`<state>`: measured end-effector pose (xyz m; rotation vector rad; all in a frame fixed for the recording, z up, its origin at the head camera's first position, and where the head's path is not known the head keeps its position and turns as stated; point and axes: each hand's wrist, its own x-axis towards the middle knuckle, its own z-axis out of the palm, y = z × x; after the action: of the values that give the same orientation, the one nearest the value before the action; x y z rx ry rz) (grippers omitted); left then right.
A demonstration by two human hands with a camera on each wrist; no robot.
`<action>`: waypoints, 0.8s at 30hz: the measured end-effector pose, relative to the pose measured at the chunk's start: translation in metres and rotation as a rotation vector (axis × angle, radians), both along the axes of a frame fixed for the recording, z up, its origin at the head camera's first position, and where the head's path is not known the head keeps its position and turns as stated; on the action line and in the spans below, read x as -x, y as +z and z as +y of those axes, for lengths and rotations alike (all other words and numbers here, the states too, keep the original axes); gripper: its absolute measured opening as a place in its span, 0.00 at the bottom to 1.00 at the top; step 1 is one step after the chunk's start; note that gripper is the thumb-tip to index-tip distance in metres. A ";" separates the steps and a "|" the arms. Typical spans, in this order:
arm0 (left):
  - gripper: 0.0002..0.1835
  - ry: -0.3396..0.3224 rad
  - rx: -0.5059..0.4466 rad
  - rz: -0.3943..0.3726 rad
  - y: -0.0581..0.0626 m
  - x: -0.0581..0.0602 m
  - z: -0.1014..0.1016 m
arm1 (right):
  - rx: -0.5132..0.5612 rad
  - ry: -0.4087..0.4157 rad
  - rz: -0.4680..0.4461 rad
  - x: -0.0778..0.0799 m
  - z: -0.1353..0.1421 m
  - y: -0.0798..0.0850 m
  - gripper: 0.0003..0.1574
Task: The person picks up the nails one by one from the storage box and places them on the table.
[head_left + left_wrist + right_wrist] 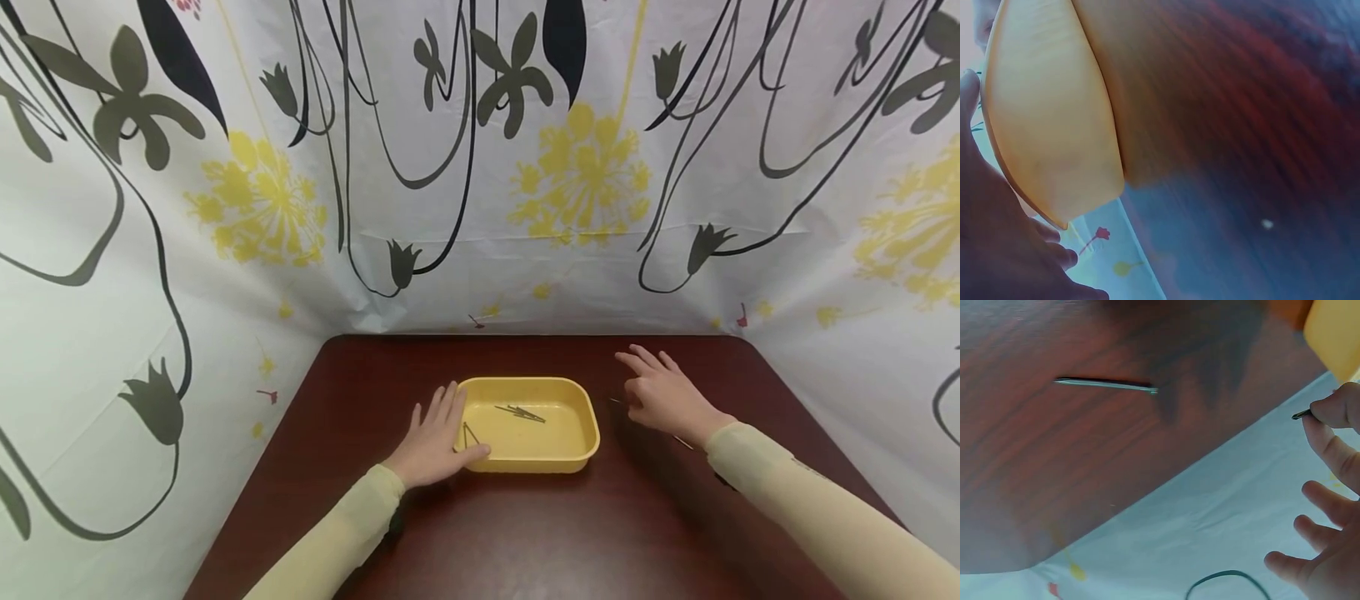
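A yellow plastic tray (pixel 525 465) sits on the dark red-brown table, with several nails (pixel 521 413) in a loose pile inside and a few more near its left wall. My left hand (pixel 433 442) lies against the tray's left end, fingers extended along the rim and thumb over the front left corner. To the right of the tray, above the table, my right hand (pixel 663 400) pinches a nail (pixel 1300 415) between thumb and index finger, the other fingers spread. Another nail (pixel 1107 384) lies on the table, beneath the right wrist in the head view.
The table (pixel 525 533) has rounded far corners. A white sheet (pixel 480 208) with flower prints hangs around its back and sides. A dark cord-like curve (pixel 1229 573) shows at the bottom of the right wrist view.
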<state>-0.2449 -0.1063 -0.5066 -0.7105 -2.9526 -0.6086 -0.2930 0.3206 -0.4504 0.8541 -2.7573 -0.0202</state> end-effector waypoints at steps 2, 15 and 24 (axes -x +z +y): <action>0.57 -0.005 -0.002 0.004 0.000 0.000 0.000 | 0.006 -0.020 -0.015 -0.003 0.007 -0.004 0.18; 0.58 0.022 0.025 -0.011 -0.001 0.000 -0.001 | 0.023 -0.061 -0.035 -0.015 0.043 -0.027 0.21; 0.60 0.028 0.025 -0.009 -0.003 0.000 -0.005 | 0.025 -0.085 -0.064 -0.025 0.057 -0.039 0.23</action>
<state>-0.2453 -0.1112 -0.5094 -0.6685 -2.9785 -0.5753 -0.2678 0.3772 -0.4898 0.7432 -2.8462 0.0257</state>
